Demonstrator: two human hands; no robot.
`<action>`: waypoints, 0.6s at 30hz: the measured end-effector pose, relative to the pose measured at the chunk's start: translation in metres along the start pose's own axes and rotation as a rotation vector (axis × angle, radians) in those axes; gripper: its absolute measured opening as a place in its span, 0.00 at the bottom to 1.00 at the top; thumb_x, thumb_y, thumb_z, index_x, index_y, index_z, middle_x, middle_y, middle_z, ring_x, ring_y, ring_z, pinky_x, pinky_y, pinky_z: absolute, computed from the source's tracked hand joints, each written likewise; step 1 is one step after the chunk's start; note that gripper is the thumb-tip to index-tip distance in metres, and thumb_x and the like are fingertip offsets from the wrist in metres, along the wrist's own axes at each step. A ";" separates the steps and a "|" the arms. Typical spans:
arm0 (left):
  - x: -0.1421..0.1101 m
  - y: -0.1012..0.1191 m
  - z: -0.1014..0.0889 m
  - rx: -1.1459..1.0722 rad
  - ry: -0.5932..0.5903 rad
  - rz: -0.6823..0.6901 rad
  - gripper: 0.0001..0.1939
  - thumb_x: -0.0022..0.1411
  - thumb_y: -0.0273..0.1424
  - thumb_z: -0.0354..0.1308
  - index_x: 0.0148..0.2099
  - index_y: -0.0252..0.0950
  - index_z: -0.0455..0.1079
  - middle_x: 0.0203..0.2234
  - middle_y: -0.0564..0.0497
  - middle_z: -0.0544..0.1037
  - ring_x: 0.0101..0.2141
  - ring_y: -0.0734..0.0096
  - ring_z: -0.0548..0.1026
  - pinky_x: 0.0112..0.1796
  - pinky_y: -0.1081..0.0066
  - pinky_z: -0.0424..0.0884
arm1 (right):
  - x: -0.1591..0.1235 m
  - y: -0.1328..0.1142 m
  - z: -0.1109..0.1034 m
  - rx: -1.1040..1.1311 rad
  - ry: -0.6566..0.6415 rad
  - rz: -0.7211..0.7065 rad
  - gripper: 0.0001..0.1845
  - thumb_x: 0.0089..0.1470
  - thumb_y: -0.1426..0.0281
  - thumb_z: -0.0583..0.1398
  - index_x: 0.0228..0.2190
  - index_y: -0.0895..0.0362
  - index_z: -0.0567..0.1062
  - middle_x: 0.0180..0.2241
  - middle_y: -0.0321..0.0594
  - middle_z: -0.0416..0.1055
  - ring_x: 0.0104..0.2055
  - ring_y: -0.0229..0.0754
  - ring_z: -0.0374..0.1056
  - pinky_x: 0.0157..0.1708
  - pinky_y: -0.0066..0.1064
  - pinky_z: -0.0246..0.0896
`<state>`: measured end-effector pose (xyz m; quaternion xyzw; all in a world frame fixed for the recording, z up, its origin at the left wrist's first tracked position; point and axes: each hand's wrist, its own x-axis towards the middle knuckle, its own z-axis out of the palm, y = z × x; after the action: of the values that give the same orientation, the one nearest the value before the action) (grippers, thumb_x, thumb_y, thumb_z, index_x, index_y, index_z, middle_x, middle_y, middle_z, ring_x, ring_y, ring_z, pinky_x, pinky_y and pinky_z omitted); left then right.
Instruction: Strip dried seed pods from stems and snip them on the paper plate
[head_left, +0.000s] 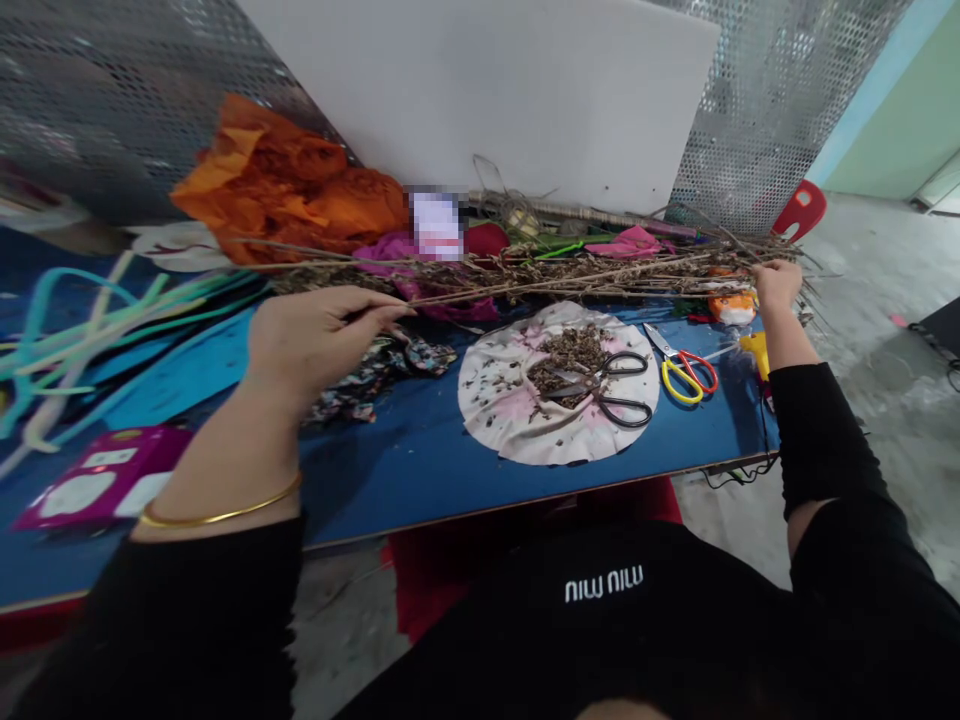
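Your left hand (300, 338) pinches the left end of a long, thin, brown dry stem (465, 297) between thumb and fingertips, and out it runs to the right, long axis roughly left to right! It lies along the near edge of a tangled bundle of dry brown twigs (585, 272). Over right, your right hand (778, 286) closes its fingers at the bundle's right end; whether on that same stem, I can't tell. 2 hands, well apart, your left nearer the pinched tip. On the near side, a round, pink-stained white cloth (487, 410) bears black-handled metal scissors (626, 411).
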<state>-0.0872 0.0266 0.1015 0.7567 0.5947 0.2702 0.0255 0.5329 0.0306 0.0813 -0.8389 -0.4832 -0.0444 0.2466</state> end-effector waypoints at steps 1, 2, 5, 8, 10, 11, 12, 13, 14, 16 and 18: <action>-0.001 -0.002 -0.002 0.004 -0.004 -0.019 0.22 0.63 0.48 0.51 0.40 0.41 0.83 0.45 0.48 0.89 0.46 0.53 0.85 0.43 0.64 0.73 | -0.003 -0.002 -0.001 0.005 0.010 0.051 0.26 0.59 0.65 0.55 0.49 0.64 0.85 0.39 0.56 0.83 0.41 0.54 0.76 0.39 0.41 0.69; -0.002 -0.004 -0.003 0.005 -0.003 -0.038 0.21 0.63 0.47 0.52 0.40 0.42 0.82 0.44 0.49 0.89 0.45 0.54 0.84 0.43 0.64 0.74 | -0.007 -0.006 -0.002 0.018 0.016 0.092 0.24 0.57 0.65 0.58 0.47 0.63 0.86 0.39 0.54 0.83 0.40 0.53 0.76 0.39 0.39 0.69; -0.005 -0.005 -0.003 -0.022 0.018 -0.075 0.20 0.64 0.47 0.51 0.39 0.44 0.82 0.43 0.54 0.89 0.43 0.57 0.84 0.43 0.65 0.74 | -0.022 -0.020 -0.003 0.073 0.029 0.059 0.20 0.55 0.67 0.60 0.43 0.61 0.87 0.38 0.49 0.83 0.40 0.50 0.76 0.42 0.37 0.68; -0.006 -0.003 0.002 -0.060 0.032 -0.072 0.22 0.65 0.49 0.50 0.40 0.44 0.82 0.41 0.54 0.89 0.43 0.58 0.84 0.43 0.66 0.75 | -0.037 -0.034 -0.004 0.071 0.021 -0.096 0.19 0.57 0.67 0.59 0.42 0.58 0.87 0.41 0.47 0.83 0.43 0.49 0.76 0.47 0.37 0.67; -0.005 -0.001 0.006 -0.078 0.033 -0.061 0.24 0.64 0.50 0.50 0.41 0.42 0.83 0.40 0.50 0.89 0.44 0.55 0.84 0.43 0.64 0.75 | -0.042 -0.037 -0.008 -0.009 -0.117 -0.247 0.17 0.56 0.68 0.60 0.42 0.55 0.87 0.43 0.45 0.84 0.46 0.49 0.75 0.49 0.36 0.66; -0.005 0.000 0.008 -0.085 0.030 -0.056 0.26 0.64 0.51 0.50 0.42 0.40 0.83 0.40 0.47 0.89 0.45 0.53 0.84 0.44 0.63 0.75 | -0.042 -0.037 -0.013 -0.067 -0.165 -0.279 0.17 0.55 0.69 0.61 0.42 0.54 0.87 0.44 0.44 0.84 0.46 0.49 0.75 0.49 0.36 0.65; -0.004 0.001 0.010 -0.088 0.026 -0.050 0.28 0.64 0.52 0.49 0.42 0.39 0.83 0.40 0.44 0.88 0.45 0.51 0.85 0.44 0.61 0.75 | -0.041 -0.035 -0.019 -0.124 -0.175 -0.268 0.17 0.54 0.69 0.61 0.43 0.53 0.87 0.44 0.45 0.84 0.47 0.50 0.75 0.49 0.37 0.64; -0.004 0.002 0.011 -0.087 0.024 -0.046 0.29 0.64 0.52 0.49 0.42 0.37 0.83 0.39 0.43 0.88 0.44 0.50 0.85 0.43 0.61 0.75 | -0.038 -0.031 -0.027 -0.173 -0.146 -0.221 0.18 0.56 0.70 0.61 0.44 0.54 0.87 0.45 0.47 0.84 0.47 0.51 0.75 0.48 0.37 0.64; -0.004 0.003 0.012 -0.086 0.022 -0.042 0.29 0.64 0.52 0.49 0.42 0.37 0.83 0.38 0.42 0.88 0.43 0.49 0.85 0.42 0.60 0.75 | -0.035 -0.027 -0.036 -0.206 -0.083 -0.149 0.18 0.58 0.69 0.60 0.45 0.56 0.87 0.45 0.51 0.84 0.46 0.51 0.74 0.46 0.38 0.63; -0.004 0.005 0.012 -0.093 0.027 -0.031 0.28 0.64 0.52 0.49 0.41 0.38 0.83 0.36 0.44 0.88 0.42 0.50 0.85 0.42 0.60 0.75 | -0.027 -0.016 -0.054 -0.220 0.014 -0.028 0.21 0.61 0.69 0.58 0.48 0.61 0.87 0.45 0.58 0.83 0.45 0.52 0.73 0.44 0.40 0.61; -0.004 0.006 0.013 -0.109 0.041 -0.022 0.25 0.65 0.52 0.50 0.40 0.41 0.82 0.34 0.48 0.87 0.42 0.51 0.84 0.42 0.60 0.76 | -0.021 -0.005 -0.067 -0.223 0.015 0.039 0.22 0.62 0.70 0.58 0.50 0.63 0.86 0.45 0.60 0.83 0.44 0.50 0.73 0.43 0.40 0.60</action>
<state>-0.0767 0.0249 0.0915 0.7420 0.5878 0.3173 0.0571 0.5290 -0.0146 0.1350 -0.8700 -0.4572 -0.0994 0.1558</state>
